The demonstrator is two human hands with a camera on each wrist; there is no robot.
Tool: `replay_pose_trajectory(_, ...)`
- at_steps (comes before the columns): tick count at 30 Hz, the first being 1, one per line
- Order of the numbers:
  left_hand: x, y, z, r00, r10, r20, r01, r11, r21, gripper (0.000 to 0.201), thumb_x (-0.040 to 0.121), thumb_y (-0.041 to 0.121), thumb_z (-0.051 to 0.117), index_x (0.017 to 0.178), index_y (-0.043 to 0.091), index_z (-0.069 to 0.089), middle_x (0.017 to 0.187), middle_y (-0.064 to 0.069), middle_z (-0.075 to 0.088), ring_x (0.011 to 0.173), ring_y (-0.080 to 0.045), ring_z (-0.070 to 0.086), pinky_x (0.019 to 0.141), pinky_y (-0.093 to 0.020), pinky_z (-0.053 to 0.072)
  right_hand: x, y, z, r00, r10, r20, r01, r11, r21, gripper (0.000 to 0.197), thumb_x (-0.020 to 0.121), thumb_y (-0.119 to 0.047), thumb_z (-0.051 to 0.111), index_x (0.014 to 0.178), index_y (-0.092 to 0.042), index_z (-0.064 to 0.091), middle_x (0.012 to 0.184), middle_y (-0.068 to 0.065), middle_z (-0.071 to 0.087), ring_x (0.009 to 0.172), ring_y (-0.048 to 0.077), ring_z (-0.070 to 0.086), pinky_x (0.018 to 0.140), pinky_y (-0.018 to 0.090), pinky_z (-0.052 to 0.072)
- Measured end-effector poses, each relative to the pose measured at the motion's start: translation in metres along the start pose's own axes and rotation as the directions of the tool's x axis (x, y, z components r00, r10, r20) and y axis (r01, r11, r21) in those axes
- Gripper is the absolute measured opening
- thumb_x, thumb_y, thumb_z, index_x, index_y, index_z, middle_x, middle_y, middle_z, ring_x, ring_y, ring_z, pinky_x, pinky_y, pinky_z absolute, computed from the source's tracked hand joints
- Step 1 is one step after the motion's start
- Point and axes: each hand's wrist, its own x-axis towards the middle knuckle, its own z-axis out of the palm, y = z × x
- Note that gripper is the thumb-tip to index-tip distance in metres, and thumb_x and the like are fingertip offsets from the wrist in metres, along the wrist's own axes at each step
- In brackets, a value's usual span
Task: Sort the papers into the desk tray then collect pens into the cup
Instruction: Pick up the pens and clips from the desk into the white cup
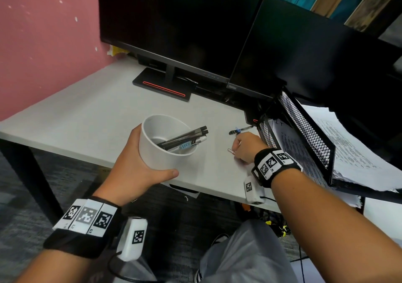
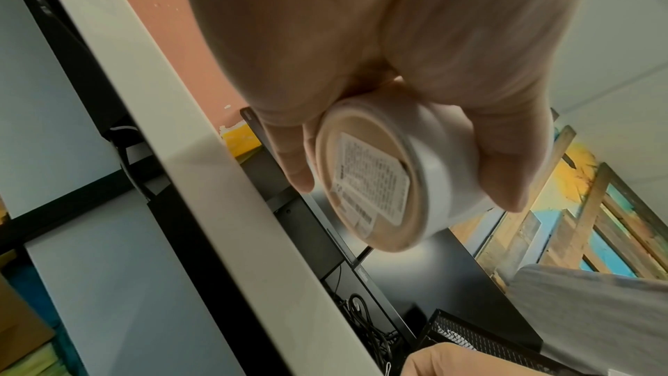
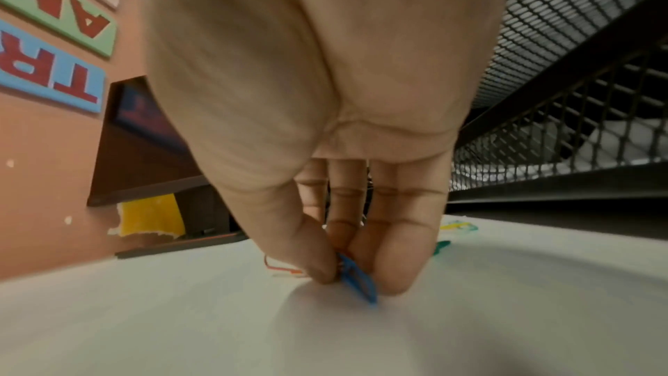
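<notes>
Left hand (image 1: 132,167) first: its fingers (image 2: 296,165) and thumb are wrapped round a white cup (image 1: 167,150), lifted and tipped over the front edge of the white surface (image 1: 87,117). Inside the cup, several pens (image 1: 185,139) lean toward the right rim, caps poking out. The left wrist view catches the cup's tan base with a printed label (image 2: 372,179). Moving right, a pink paper clip (image 1: 231,151) lies on the surface just beside the right hand (image 1: 247,148). That hand is down on the surface, thumb and fingers (image 3: 394,262) pinching a small blue paper clip (image 3: 358,279), or so it looks through the blur. Beyond the knuckles, one black pen (image 1: 240,130) lies loose with something blue on it. Far right, the black mesh desk tray (image 1: 304,128) holds printed papers (image 1: 352,150) on its tiers.
</notes>
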Motion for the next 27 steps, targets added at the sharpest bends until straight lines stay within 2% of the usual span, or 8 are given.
replay_pose_trajectory(2, 0.000, 0.000, 0.000, 1.000, -0.003, 0.002, 0.003, 1.000, 0.002, 0.115, 0.042, 0.048, 0.093, 0.144, 0.035, 0.041, 0.132, 0.020, 0.058, 0.118, 0.006, 0.059, 0.089, -0.019, 0.048, -0.001, -0.002, 0.001, 0.999, 0.014, 0.031, -0.017, 0.996, 0.091, 0.026, 0.086, 0.008, 0.065, 0.088, -0.016, 0.074, 0.086, 0.009, 0.073, 0.069, 0.028, 0.072, 0.071, 0.038, 0.067)
replay_pose_trajectory(4, 0.000, 0.000, -0.001, 1.000, -0.004, 0.001, 0.004, 1.000, 0.005, 0.114, 0.042, 0.048, 0.093, 0.143, 0.036, 0.041, 0.132, 0.020, 0.059, 0.117, 0.005, 0.059, 0.090, -0.021, 0.049, -0.001, -0.004, -0.002, 0.998, 0.003, 0.057, -0.012, 0.988, 0.155, 0.025, 0.088, 0.006, 0.069, 0.082, -0.017, 0.078, 0.083, 0.007, 0.076, 0.076, 0.031, 0.077, 0.075, 0.041, 0.068)
replay_pose_trajectory(8, 0.000, 0.001, -0.002, 1.000, -0.004, -0.016, 0.004, 1.000, 0.007, 0.114, 0.041, 0.049, 0.092, 0.143, 0.035, 0.041, 0.132, 0.018, 0.059, 0.118, 0.003, 0.059, 0.091, -0.023, 0.049, -0.004, -0.004, -0.017, 1.000, 0.010, 0.024, -0.018, 0.929, 0.369, 0.011, 0.092, -0.002, 0.071, 0.091, -0.008, 0.080, 0.100, 0.017, 0.080, 0.087, 0.038, 0.078, 0.076, 0.046, 0.065)
replay_pose_trajectory(11, 0.000, 0.000, -0.003, 1.000, -0.008, -0.025, 0.008, 1.000, 0.000, 0.112, 0.042, 0.048, 0.092, 0.141, 0.036, 0.042, 0.131, 0.017, 0.059, 0.118, -0.001, 0.061, 0.092, -0.032, 0.055, -0.011, -0.003, -0.031, 1.000, -0.015, 0.023, -0.001, 0.835, 0.551, 0.007, 0.093, -0.003, 0.073, 0.096, -0.002, 0.078, 0.104, 0.019, 0.078, 0.081, 0.026, 0.074, 0.071, 0.044, 0.065)
replay_pose_trajectory(15, 0.000, 0.000, -0.001, 1.000, -0.018, -0.018, 0.018, 1.000, 0.012, 0.113, 0.042, 0.047, 0.093, 0.142, 0.037, 0.041, 0.130, 0.021, 0.059, 0.115, 0.008, 0.059, 0.086, -0.017, 0.048, -0.029, -0.016, -0.053, 0.987, -0.155, -0.037, 0.135, 0.690, 0.711, 0.005, 0.096, -0.008, 0.074, 0.096, -0.004, 0.077, 0.093, 0.019, 0.076, 0.080, 0.026, 0.073, 0.066, 0.034, 0.060)
replay_pose_trajectory(18, 0.000, -0.003, 0.002, 1.000, -0.029, -0.006, 0.029, 0.999, 0.022, 0.111, 0.050, 0.029, 0.102, 0.142, 0.038, 0.040, 0.131, 0.020, 0.059, 0.113, 0.012, 0.057, 0.082, -0.010, 0.045, -0.050, -0.046, -0.072, 0.941, -0.315, -0.119, 0.299, 0.616, 0.729, 0.005, 0.094, -0.003, 0.074, 0.099, -0.002, 0.076, 0.085, 0.015, 0.076, 0.074, 0.023, 0.073, 0.061, 0.030, 0.060)
replay_pose_trajectory(24, 0.000, -0.002, 0.008, 1.000, -0.017, 0.006, 0.017, 1.000, 0.006, 0.111, 0.045, 0.039, 0.098, 0.139, 0.041, 0.040, 0.129, 0.023, 0.058, 0.116, 0.012, 0.058, 0.085, -0.013, 0.045, -0.098, -0.108, -0.087, 0.771, -0.610, -0.182, 0.599, 0.598, 0.533, 0.003, 0.091, -0.005, 0.079, 0.093, -0.005, 0.081, 0.088, 0.013, 0.081, 0.081, 0.019, 0.079, 0.070, 0.034, 0.065)
replay_pose_trajectory(27, -0.001, -0.002, 0.009, 1.000, -0.006, 0.007, 0.006, 1.000, 0.007, 0.109, 0.045, 0.040, 0.097, 0.138, 0.041, 0.040, 0.129, 0.024, 0.058, 0.115, 0.012, 0.057, 0.086, -0.014, 0.045, -0.101, -0.115, -0.084, 0.766, -0.620, -0.171, 0.601, 0.593, 0.536, 0.010, 0.092, -0.007, 0.079, 0.102, -0.008, 0.082, 0.089, 0.010, 0.082, 0.085, 0.019, 0.080, 0.073, 0.035, 0.066)
